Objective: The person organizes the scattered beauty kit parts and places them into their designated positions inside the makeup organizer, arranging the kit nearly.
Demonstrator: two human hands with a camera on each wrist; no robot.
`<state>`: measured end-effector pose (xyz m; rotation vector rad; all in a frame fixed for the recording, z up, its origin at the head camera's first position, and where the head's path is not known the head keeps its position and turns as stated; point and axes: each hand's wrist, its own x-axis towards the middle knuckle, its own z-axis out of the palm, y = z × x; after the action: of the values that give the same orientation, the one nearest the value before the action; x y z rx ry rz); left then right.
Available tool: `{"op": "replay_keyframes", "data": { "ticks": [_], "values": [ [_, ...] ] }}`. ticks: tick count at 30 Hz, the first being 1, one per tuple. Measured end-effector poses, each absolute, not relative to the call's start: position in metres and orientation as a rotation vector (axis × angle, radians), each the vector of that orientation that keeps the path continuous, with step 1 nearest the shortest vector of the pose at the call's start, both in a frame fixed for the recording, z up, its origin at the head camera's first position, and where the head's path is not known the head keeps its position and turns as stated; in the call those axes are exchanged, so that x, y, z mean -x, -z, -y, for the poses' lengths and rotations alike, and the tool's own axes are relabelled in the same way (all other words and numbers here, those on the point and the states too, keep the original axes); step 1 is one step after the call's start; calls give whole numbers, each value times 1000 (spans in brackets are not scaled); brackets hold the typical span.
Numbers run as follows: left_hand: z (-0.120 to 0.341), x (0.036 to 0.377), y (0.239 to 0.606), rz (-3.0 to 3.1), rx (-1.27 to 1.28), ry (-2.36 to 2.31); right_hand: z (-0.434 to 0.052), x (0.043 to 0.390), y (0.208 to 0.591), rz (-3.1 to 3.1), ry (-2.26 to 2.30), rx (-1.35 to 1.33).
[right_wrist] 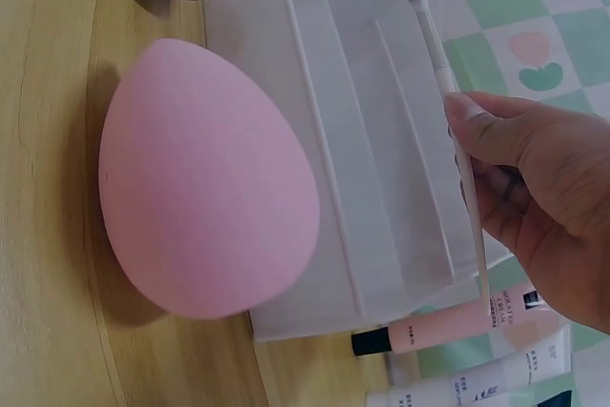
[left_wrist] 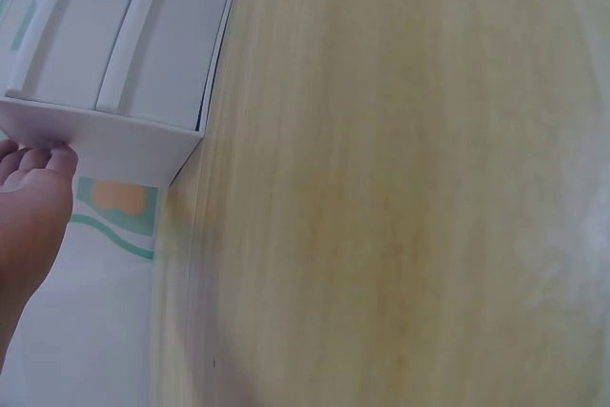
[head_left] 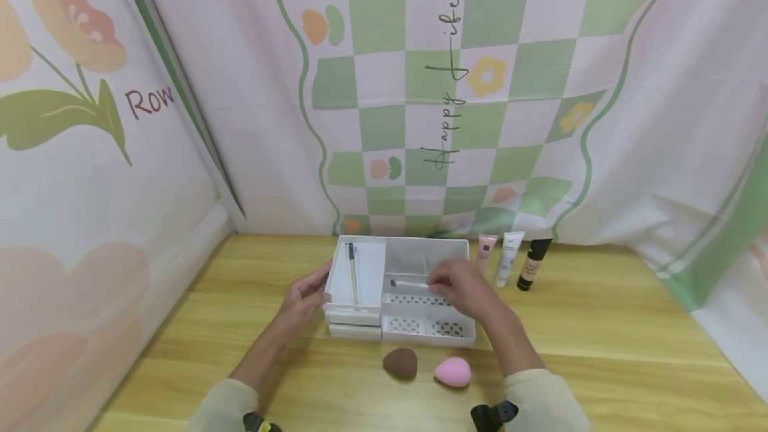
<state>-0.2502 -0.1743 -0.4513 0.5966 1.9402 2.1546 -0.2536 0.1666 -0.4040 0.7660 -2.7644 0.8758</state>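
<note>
- The left hand (head_left: 306, 299) rests against the left outer wall of the white organizer (head_left: 399, 299), fingers fairly straight and pressed to the side, steadying it; its grip holds nothing.
- Inside the organizer's left compartment lies a slim dark-tipped brush (head_left: 352, 271), lengthwise and untouched.
- The right hand (head_left: 459, 289) hovers over the organizer's middle section, its grip narrow: thumb and fingertips pinch the white handle of a small makeup brush (head_left: 410, 283), whose dark tip points left.
- In the right wrist view the makeup brush (right_wrist: 448, 102) runs straight out of the pinch, above the ribbed compartments.
- To do this step well, it seems best to keep the brush level and parallel to a divider, lower it until it settles in one slot, and let go only then, while the left hand keeps the box from sliding on the table (head_left: 600, 339).
- A brown sponge (head_left: 400, 363) and a pink sponge (head_left: 453, 372) sit on the table just in front of the organizer.
- Three tubes (head_left: 509, 259) stand to the right rear of the organizer, apart from both hands.
</note>
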Motion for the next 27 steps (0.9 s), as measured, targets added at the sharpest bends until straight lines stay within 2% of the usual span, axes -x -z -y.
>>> {"op": "replay_keyframes", "data": {
  "ticks": [27],
  "values": [
    [173,250,451,-1922,-572,-2169,-151,267,415,2767,-796,-734]
  ]
}}
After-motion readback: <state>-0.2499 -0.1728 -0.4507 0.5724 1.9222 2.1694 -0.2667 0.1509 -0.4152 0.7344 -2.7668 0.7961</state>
